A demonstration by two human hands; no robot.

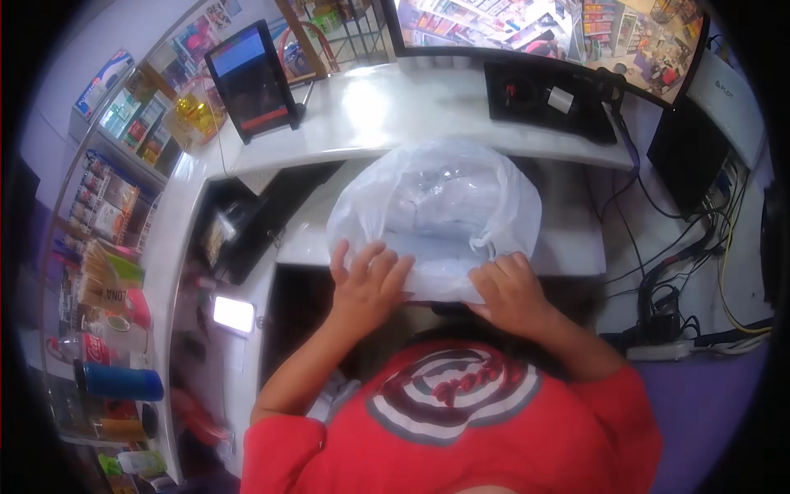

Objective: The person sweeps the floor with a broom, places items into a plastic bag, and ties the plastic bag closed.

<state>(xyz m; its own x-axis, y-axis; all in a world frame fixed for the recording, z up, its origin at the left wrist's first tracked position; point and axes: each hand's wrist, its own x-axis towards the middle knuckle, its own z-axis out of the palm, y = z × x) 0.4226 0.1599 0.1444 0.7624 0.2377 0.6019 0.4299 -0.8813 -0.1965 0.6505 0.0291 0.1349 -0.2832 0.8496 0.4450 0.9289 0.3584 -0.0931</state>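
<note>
Balancing both sides to avoid tearing, I am gripping the white plastic bag point(436, 237) on the desk point(574, 243) with my right hand point(510, 290); my left hand point(370, 284) is touching it, grip unclear.

A glossy white worktop point(444, 103) curves from 9 o'clock round to 1, overhead glare point(366, 100) bright on it near 12. Stocked shelves point(134, 158) stand toward 9, a pale wall point(86, 45) at 10, a brown post point(301, 37) at 11, a purple surface point(704, 412) at 4.
</note>
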